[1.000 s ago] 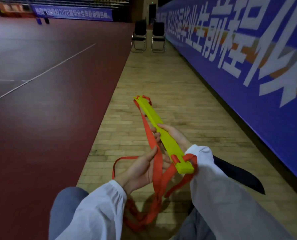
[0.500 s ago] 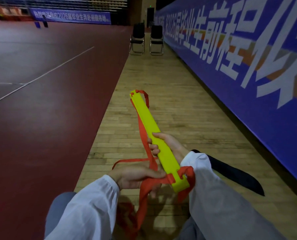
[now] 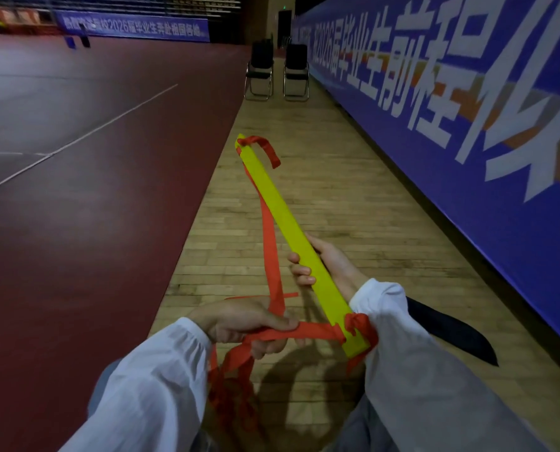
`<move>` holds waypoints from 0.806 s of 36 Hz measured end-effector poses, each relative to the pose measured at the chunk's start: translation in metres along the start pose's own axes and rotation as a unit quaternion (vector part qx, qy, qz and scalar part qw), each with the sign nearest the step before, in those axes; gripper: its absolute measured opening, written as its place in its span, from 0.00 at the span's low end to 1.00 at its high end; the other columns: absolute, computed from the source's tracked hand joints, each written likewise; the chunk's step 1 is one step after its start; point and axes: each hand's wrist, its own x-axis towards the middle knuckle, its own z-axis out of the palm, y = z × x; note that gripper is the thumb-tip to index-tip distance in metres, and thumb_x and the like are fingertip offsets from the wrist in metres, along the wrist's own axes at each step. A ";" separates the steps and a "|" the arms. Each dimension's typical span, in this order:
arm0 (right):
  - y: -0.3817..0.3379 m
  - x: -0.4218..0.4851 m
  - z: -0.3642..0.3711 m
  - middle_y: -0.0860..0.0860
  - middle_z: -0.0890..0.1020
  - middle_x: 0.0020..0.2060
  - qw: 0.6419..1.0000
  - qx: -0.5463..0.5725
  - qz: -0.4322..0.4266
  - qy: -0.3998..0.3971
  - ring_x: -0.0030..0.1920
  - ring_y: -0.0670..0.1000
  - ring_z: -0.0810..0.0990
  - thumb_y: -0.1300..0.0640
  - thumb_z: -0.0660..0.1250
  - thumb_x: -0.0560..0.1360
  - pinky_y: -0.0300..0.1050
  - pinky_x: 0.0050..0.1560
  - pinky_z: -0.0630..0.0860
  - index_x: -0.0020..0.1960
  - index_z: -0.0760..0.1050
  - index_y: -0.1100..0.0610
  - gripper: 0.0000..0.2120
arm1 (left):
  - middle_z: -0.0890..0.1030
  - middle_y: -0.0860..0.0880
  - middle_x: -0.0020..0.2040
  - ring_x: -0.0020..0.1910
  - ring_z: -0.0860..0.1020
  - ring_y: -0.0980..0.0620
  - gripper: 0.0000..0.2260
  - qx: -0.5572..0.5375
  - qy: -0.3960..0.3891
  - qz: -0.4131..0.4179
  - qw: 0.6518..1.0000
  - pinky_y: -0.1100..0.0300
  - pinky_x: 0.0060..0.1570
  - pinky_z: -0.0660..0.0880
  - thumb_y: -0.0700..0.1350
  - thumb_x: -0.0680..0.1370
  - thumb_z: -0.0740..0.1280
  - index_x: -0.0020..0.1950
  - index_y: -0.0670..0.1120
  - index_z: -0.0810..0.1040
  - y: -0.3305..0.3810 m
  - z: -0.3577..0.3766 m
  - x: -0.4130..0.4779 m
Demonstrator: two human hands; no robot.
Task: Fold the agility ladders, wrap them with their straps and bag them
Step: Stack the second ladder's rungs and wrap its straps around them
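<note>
A stack of yellow ladder rungs (image 3: 280, 205) points away from me, slanting up to the left. My right hand (image 3: 321, 264) grips it from below near its near end, fingers curled over the left edge. Red straps (image 3: 270, 238) run along the stack's left side, and their loose lengths hang in a heap towards the floor. My left hand (image 3: 242, 324) pinches a red strap and holds it taut across to the near end of the rungs, where it is knotted. A dark flat bag (image 3: 451, 329) lies on the floor behind my right sleeve.
I am on a strip of wooden floor (image 3: 337, 197) between a red court surface (image 3: 92, 190) on the left and a long blue banner wall (image 3: 468, 125) on the right. Two black folding chairs (image 3: 277, 71) stand at the far end.
The yellow stack has tilted up and reaches further away. My left hand has turned palm down, closed on the strap and drawn it tight towards the near end.
</note>
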 end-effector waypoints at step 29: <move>0.023 0.014 0.005 0.53 0.82 0.45 0.924 -0.221 -0.218 0.223 0.43 0.52 0.80 0.57 0.72 0.73 0.54 0.51 0.77 0.56 0.70 0.55 0.16 | 0.67 0.54 0.17 0.16 0.61 0.56 0.16 0.156 0.323 -0.026 0.933 0.65 0.21 0.59 0.45 0.75 0.71 0.30 0.45 0.70 0.013 0.033 0.024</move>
